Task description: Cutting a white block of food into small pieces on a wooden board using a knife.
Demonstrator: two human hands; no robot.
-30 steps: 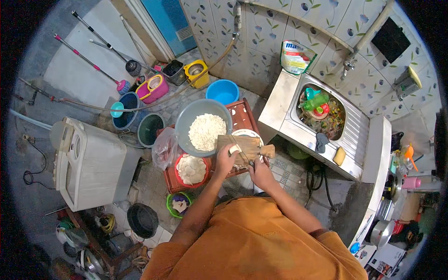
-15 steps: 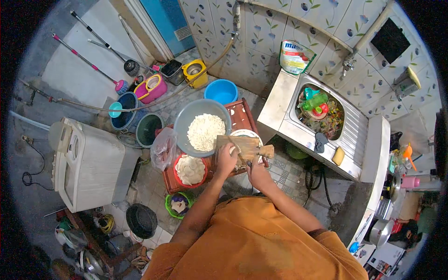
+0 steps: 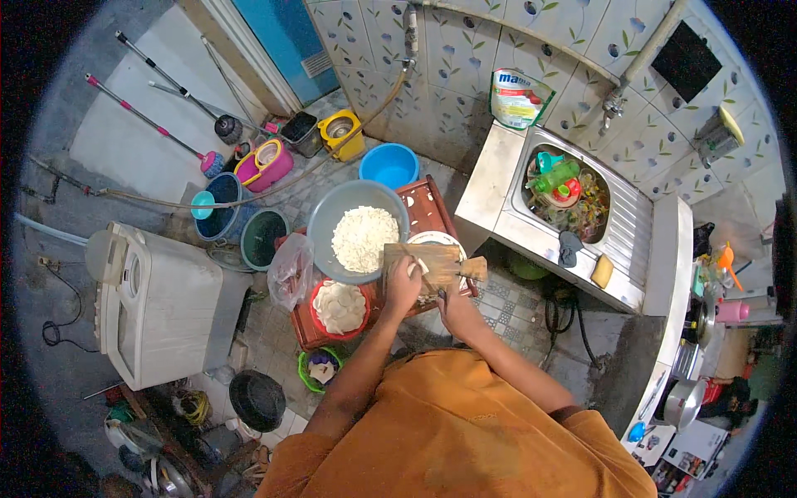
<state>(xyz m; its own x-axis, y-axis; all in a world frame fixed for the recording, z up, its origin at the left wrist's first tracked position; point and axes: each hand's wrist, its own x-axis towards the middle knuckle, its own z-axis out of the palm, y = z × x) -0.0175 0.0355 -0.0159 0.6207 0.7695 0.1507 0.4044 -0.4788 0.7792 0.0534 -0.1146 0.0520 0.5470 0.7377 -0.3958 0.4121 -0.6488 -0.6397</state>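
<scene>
A wooden board with a short handle (image 3: 444, 256), which looks like a hand slicer, lies across a white basin (image 3: 462, 247). My left hand (image 3: 403, 286) is on top of the board, its fingers closed round a small pale piece (image 3: 422, 266), largely hidden by them. At the board's near edge, beside the handle, my right hand (image 3: 458, 311) grips the wood. To the left, a grey basin (image 3: 315, 217) holds a heap of white chopped pieces (image 3: 364, 239). Below it, peeled pale chunks (image 3: 339, 308) fill a red bowl (image 3: 319, 325).
The basins stand on a low red-brown table (image 3: 425, 203). A clear plastic bag (image 3: 290, 270) hangs at its left, near a green basket (image 3: 304, 373). A washing machine (image 3: 170, 311) stands left. On the right is a sink (image 3: 627, 220) with heaped items; a blue basin (image 3: 389, 164) sits behind.
Both hands stay at the board, with the left fingers shifted only slightly on it. The whole view has tilted a little.
</scene>
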